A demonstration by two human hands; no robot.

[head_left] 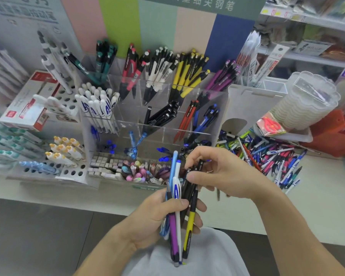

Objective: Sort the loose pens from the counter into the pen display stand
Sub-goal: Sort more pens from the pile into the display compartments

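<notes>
In our left hand (157, 214) we see a bundle of pens (178, 214) in purple, white with blue lettering, light blue, black, and yellow with black. The clear display stand (187, 132) shows us colour groups: teal pens (105, 56), red-and-black pens (130, 70), white-and-black pens (159, 66), yellow-and-black pens (189, 74), purple-and-black pens (221, 80), white pens with blue marks (100, 104), all-black pens (163, 114), and orange-red pens (188, 118) beside blue ones (206, 118). The loose pile (267, 156) on the pale counter (317, 206) mixes blue, red, white, black and lime. We also note a white box with red print (28, 104) and an orange-red object (335, 132) at the right.
</notes>
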